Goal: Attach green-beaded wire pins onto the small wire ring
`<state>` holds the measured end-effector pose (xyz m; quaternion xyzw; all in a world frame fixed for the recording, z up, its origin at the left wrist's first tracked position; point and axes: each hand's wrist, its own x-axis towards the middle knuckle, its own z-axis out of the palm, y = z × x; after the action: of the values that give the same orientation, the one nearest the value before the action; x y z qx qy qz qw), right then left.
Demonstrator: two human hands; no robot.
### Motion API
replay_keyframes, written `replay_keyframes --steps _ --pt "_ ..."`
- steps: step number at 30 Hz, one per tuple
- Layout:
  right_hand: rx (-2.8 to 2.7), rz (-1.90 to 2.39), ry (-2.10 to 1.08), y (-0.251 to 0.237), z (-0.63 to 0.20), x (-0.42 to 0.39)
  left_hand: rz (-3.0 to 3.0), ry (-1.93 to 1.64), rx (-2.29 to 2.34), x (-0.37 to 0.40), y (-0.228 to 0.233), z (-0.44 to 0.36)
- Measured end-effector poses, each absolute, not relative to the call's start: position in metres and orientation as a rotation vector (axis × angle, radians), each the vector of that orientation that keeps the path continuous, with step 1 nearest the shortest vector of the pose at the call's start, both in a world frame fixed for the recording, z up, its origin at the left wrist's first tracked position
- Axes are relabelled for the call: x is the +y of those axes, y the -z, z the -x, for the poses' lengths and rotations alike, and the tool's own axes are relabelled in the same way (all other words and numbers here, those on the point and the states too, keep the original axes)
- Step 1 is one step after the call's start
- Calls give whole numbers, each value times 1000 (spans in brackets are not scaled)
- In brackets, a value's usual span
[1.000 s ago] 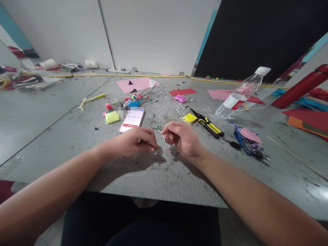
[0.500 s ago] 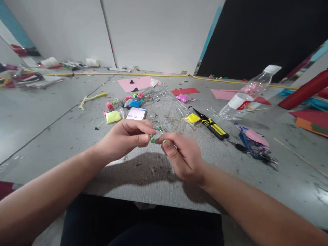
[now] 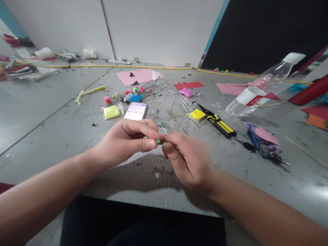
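My left hand (image 3: pixel 125 140) is closed in a pinch on a small piece of green modelling clay (image 3: pixel 158 141) at the tips of thumb and forefinger. Touching it at the fingertips is my right hand (image 3: pixel 191 159), also pinched, with a small green clay bit (image 3: pixel 164 144) at the tip of its thumb. How far the clay runs between the fingers is hidden. Just beyond the fingertips, a thin wire loop with a green clay bit (image 3: pixel 161 124) lies on the grey table (image 3: pixel 153 198). A phone (image 3: pixel 135 111) showing a timer rests behind my left hand.
Yellow-green (image 3: pixel 111 112), blue (image 3: pixel 135 98), purple (image 3: pixel 187 92) and yellow clay packs (image 3: pixel 197 114) lie around. To the right are black-and-yellow pliers (image 3: pixel 219 122), a clear bottle (image 3: pixel 253 94) and keys (image 3: pixel 275 155). Pink paper (image 3: pixel 137 77) and thin clear strands (image 3: pixel 164 89) are further back.
My hands have come together, closing the small gap at the fingertips. The strip of green clay seen between them is now mostly covered. The view has shifted slightly.
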<state>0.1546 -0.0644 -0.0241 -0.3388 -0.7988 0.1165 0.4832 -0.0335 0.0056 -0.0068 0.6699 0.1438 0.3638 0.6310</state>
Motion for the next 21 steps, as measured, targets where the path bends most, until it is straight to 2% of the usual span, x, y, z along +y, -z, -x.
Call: replay_keyframes --steps 21 --pt "-1966 894 -230 21 -154 -70 -1641 -834 341 6 3 34"
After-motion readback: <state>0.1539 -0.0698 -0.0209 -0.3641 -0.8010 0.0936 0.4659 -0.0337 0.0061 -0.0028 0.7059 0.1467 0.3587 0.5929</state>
